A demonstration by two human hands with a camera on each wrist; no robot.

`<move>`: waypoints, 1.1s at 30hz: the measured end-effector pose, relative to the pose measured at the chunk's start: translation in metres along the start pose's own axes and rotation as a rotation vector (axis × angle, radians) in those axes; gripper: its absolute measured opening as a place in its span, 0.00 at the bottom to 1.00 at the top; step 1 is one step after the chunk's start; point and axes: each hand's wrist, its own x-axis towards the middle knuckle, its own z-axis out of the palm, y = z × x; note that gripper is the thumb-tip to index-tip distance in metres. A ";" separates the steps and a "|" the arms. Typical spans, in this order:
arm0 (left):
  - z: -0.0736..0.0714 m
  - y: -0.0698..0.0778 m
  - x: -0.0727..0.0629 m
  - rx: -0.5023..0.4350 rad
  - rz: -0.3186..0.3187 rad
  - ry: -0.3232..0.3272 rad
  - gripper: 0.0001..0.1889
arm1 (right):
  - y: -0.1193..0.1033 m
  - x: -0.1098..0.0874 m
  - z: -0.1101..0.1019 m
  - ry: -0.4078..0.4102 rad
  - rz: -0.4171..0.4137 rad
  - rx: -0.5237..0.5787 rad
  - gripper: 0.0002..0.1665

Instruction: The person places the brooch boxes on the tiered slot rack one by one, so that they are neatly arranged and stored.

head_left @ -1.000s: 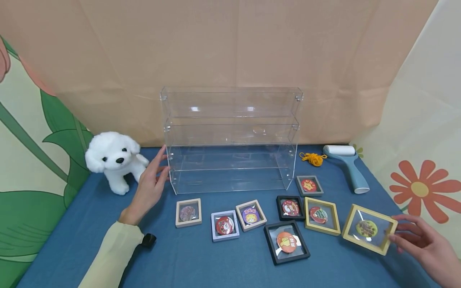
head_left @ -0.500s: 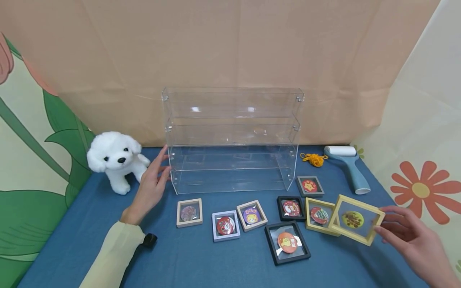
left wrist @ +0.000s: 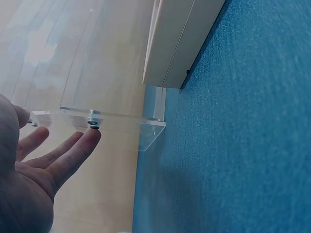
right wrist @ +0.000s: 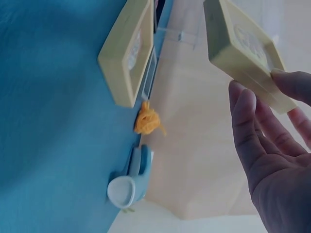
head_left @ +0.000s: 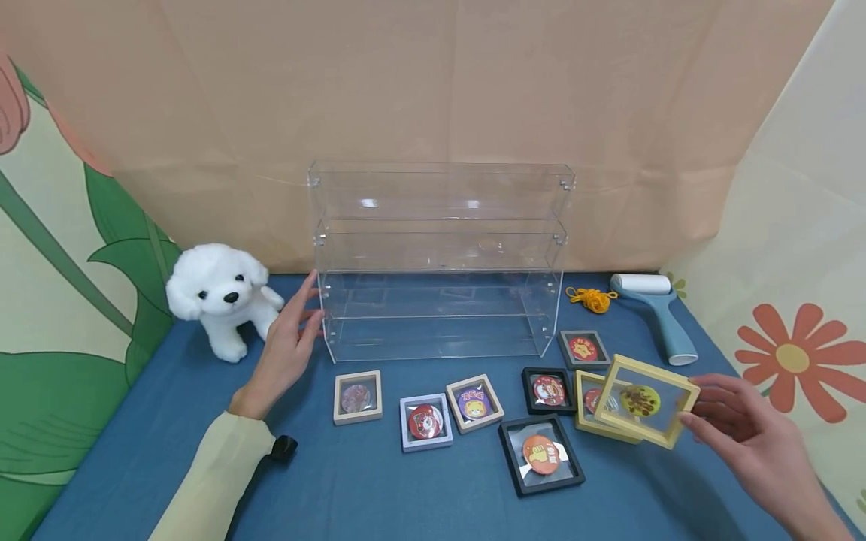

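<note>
In the head view my right hand [head_left: 751,436] pinches the right edge of a yellow display frame [head_left: 685,421] with a round yellow-green badge inside. This frame is lifted and tilted, partly covering a second yellow frame [head_left: 590,428] on the table. The right wrist view shows the thumb on one face of the held frame [right wrist: 243,63] and fingers behind it. My left hand [head_left: 287,357] rests with extended fingers against the left side of a clear acrylic display shelf [head_left: 440,330]. In the left wrist view, the fingers [left wrist: 73,155] touch the shelf's side near a metal screw.
Before the shelf lie several small framed badges, including a large black frame [head_left: 541,488] and a beige frame [head_left: 357,419]. A white plush dog [head_left: 215,282] sits at left. Orange yarn [head_left: 592,300] and a blue lint roller [head_left: 666,323] lie at right.
My right hand has carried the yellow frame leftward and raised it off the table, so it now overlaps the other yellow frame. The left hand stays at the shelf's side.
</note>
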 end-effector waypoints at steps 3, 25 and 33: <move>0.000 0.000 0.000 -0.004 0.006 0.001 0.37 | -0.005 0.003 0.002 0.000 -0.049 0.031 0.32; 0.000 0.002 0.000 0.016 0.006 -0.002 0.37 | -0.044 0.016 0.038 -0.095 -0.114 0.106 0.30; 0.001 0.000 0.000 0.022 0.007 0.007 0.36 | -0.055 0.019 0.052 -0.084 -0.178 0.155 0.31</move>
